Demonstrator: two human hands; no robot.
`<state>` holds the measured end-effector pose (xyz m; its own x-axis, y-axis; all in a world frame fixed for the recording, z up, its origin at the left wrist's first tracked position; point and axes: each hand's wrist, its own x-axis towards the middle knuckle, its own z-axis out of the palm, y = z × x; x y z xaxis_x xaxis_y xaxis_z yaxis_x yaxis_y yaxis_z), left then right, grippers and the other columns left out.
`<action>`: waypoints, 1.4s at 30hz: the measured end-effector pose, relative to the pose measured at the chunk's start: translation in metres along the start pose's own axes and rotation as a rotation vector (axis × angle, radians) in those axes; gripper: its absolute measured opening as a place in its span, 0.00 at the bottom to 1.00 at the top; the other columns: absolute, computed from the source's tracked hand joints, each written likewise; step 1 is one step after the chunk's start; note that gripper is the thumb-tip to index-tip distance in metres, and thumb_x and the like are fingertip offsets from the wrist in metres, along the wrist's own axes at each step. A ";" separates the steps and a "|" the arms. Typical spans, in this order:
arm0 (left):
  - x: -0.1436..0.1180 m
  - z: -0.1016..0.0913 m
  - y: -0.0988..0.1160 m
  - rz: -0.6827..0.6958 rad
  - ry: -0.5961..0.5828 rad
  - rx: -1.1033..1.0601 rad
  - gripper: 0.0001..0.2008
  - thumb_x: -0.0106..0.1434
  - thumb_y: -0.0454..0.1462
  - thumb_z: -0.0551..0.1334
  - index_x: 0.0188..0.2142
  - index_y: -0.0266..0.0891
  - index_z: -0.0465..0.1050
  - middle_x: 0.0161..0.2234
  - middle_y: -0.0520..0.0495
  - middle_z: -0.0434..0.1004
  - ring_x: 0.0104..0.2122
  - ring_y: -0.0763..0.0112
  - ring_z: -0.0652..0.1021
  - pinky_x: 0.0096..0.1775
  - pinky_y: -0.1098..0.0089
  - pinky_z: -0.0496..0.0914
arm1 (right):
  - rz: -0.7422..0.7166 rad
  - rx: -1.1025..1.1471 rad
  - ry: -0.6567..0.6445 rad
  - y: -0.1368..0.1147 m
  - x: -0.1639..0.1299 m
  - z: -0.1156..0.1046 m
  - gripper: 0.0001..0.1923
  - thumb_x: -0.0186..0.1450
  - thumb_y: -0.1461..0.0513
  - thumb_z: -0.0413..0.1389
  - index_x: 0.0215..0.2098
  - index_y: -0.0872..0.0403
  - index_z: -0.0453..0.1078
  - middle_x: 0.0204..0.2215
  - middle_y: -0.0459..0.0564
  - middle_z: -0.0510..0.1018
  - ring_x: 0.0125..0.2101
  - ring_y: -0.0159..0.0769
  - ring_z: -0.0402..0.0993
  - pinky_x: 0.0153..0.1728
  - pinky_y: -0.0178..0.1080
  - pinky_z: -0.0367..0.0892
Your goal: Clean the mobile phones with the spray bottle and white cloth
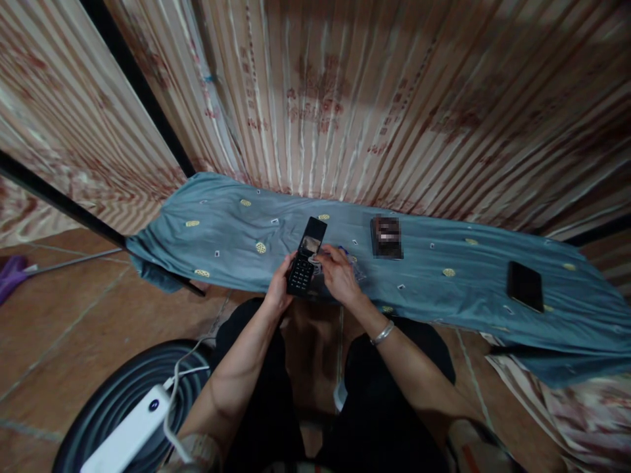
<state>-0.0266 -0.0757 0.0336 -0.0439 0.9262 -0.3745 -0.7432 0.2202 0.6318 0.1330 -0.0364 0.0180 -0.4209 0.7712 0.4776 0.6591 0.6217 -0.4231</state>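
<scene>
The person sits at a low tabletop (221, 230) draped in a blue-grey cloth (434, 289), working on a black flip phone (306, 263) that stands open over the near edge of the cloth, screen half tilted away and keypad toward them. The left hand (280, 289) has its grip closed round the lower left edge of the keypad half, thumb along the side. The right hand (339, 272) pinches something small and pale at the hinge; I cannot tell what it is. A crumpled bit of clear plastic (355, 268) lies just beside that hand.

To do this well, I'd judge the left hand should brace the body firmly against the cloth, leaving the right free for fine fingertip work at the hinge, without levering the screen half backward.

Further right lie a small dark box (386, 236) and, well apart, a black smartphone (525, 286). A white power bank (131, 433) with its cable rests on the floor side.
</scene>
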 end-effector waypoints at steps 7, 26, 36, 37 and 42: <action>-0.003 0.001 0.000 -0.065 -0.019 -0.010 0.20 0.71 0.43 0.56 0.57 0.36 0.70 0.39 0.41 0.83 0.39 0.60 0.84 0.41 0.61 0.79 | -0.037 -0.151 0.064 0.009 0.009 -0.011 0.19 0.71 0.69 0.47 0.50 0.52 0.77 0.58 0.56 0.72 0.57 0.46 0.66 0.59 0.50 0.67; -0.003 0.001 -0.005 -0.046 -0.023 0.033 0.17 0.70 0.42 0.56 0.52 0.35 0.76 0.41 0.41 0.83 0.42 0.60 0.83 0.46 0.60 0.78 | -0.124 -0.139 -0.034 -0.013 0.006 -0.001 0.22 0.69 0.71 0.47 0.58 0.58 0.72 0.63 0.63 0.69 0.62 0.49 0.65 0.61 0.55 0.66; 0.000 -0.005 -0.017 0.020 -0.120 0.193 0.22 0.63 0.47 0.65 0.51 0.35 0.78 0.42 0.41 0.84 0.42 0.56 0.83 0.42 0.62 0.78 | -0.198 -0.118 -0.160 -0.011 0.015 -0.004 0.24 0.68 0.73 0.48 0.61 0.59 0.69 0.63 0.61 0.70 0.67 0.45 0.59 0.65 0.54 0.61; 0.000 -0.006 -0.018 0.029 -0.117 0.207 0.24 0.61 0.47 0.66 0.51 0.34 0.79 0.41 0.41 0.84 0.42 0.56 0.83 0.42 0.62 0.77 | -0.210 -0.115 -0.180 -0.010 0.016 -0.003 0.24 0.69 0.73 0.48 0.61 0.59 0.69 0.62 0.61 0.71 0.66 0.44 0.61 0.65 0.53 0.62; 0.006 -0.013 -0.020 0.093 -0.073 0.290 0.32 0.53 0.52 0.72 0.51 0.33 0.79 0.42 0.40 0.84 0.41 0.55 0.82 0.40 0.64 0.77 | -0.248 -0.129 -0.229 -0.007 0.018 -0.004 0.21 0.70 0.71 0.48 0.58 0.58 0.71 0.60 0.61 0.74 0.64 0.45 0.64 0.66 0.53 0.60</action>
<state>-0.0205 -0.0785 0.0099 -0.0466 0.9636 -0.2631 -0.5161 0.2023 0.8323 0.1232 -0.0273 0.0328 -0.6967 0.6192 0.3622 0.5870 0.7823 -0.2082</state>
